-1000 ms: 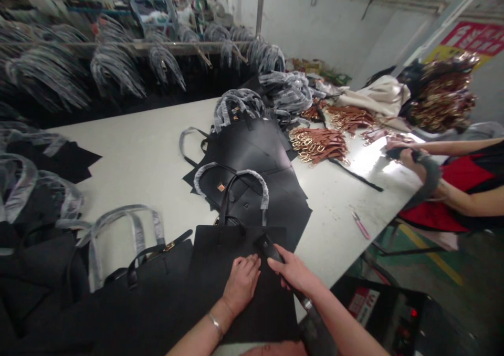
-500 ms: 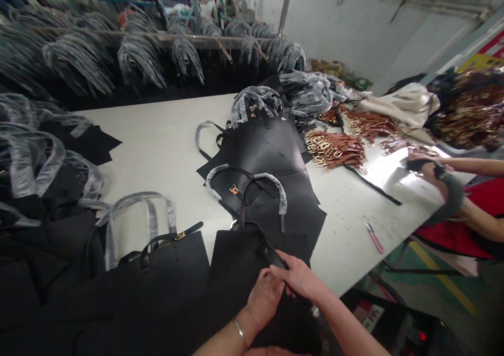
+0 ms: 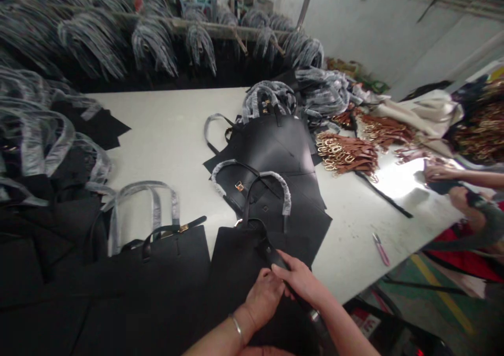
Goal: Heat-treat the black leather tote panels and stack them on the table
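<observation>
A black bag panel (image 3: 232, 261) lies at the table's near edge, its handle wrapped in clear plastic standing up behind it. My left hand (image 3: 264, 299), with a bracelet on the wrist, is closed at a black strap (image 3: 277, 259) on this panel. My right hand (image 3: 301, 280) is wrapped round the same strap, touching my left fingers. What lies under the fingertips is hidden. A dark tool with a shiny metal ring (image 3: 314, 316) lies partly under my right forearm. Left of the panel is another black bag (image 3: 177, 261) with a gold buckle.
More black bags (image 3: 283, 140) overlap mid-table. Brown straps with gold clasps (image 3: 346, 154) and pink-handled snips (image 3: 381, 250) are to the right. Another person's hands (image 3: 444, 180) work at the right edge. Wrapped handles (image 3: 43, 125) crowd the left.
The view has shifted, so the table contents appear slightly displaced. My hands keep nearly the same grip on the strap. The other person's hands have moved at the right.
</observation>
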`<state>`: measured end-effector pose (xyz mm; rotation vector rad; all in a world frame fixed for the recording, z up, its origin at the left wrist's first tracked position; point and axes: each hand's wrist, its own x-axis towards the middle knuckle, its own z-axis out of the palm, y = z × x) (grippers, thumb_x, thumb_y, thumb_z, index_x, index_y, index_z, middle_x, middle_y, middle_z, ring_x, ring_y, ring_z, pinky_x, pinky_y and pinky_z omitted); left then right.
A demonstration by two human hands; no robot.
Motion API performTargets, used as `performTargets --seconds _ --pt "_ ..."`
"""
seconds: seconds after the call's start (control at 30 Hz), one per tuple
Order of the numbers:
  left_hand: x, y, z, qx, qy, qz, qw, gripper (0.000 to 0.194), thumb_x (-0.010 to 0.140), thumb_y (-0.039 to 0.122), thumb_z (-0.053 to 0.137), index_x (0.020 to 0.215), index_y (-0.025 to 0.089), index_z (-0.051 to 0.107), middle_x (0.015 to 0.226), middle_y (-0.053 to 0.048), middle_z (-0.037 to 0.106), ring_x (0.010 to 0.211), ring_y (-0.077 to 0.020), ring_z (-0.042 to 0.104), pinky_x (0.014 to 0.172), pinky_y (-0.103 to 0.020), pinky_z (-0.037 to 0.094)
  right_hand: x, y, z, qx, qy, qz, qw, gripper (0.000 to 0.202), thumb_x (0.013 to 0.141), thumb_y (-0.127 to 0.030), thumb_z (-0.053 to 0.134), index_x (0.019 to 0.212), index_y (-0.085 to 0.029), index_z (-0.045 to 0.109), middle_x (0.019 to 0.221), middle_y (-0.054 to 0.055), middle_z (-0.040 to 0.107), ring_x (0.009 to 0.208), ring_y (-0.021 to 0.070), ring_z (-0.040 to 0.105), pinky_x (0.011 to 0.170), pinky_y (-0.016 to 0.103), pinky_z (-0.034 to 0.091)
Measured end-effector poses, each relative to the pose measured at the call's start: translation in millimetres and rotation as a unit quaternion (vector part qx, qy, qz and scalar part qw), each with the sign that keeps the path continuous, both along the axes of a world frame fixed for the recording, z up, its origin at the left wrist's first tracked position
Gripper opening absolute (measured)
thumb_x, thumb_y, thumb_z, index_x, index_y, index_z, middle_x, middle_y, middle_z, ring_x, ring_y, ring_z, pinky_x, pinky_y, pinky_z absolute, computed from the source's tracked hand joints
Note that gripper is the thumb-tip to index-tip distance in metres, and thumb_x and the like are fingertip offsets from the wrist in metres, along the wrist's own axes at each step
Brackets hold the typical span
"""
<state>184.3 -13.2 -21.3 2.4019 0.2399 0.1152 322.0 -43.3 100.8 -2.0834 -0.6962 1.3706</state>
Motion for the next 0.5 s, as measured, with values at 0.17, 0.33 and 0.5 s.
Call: performTargets --seconds 0.17,0.33,0.5 --pt "5 0 -3.6 0.018 0.009 -0.005 1.000 0.036 0.094 0.012 0.047 0.127 0.022 0.058 0.126 -0.005 0.065 0.120 -0.0213 0.056 0.110 -0.042 0.039 -13 22 6.1 0.076 -0.114 -0.019 0.990 0.069 0.086 -0.042 0.057 0.145 -0.007 0.046 0.122 0.017 0.070 0.113 0.0306 0.065 0.100 0.042 0.048" --pt "4 -5 -8.3 -0.044 0.028 0.038 0.998 0.037 0.095 0.012 0.041 0.126 0.017 0.061 0.123 -0.008 0.068 0.117 -0.0219 0.060 0.105 -0.036 0.046 -22 9 20.1 0.074 -0.052 0.058 0.994 0.059 0.082 -0.035 0.062 0.138 -0.016 0.057 0.131 0.010 0.067 0.120 0.0292 0.062 0.106 0.041 0.044" --pt "0 -13 -27.5 -0.092 0.056 0.071 0.992 0.041 0.096 0.015 0.040 0.134 0.018 0.056 0.133 -0.007 0.062 0.120 -0.0217 0.059 0.106 -0.032 0.046 -36 28 16.3 0.007 -0.048 0.101 0.994 0.056 0.081 -0.033 0.064 0.136 -0.019 0.059 0.131 0.010 0.067 0.125 0.0298 0.059 0.108 0.042 0.041"
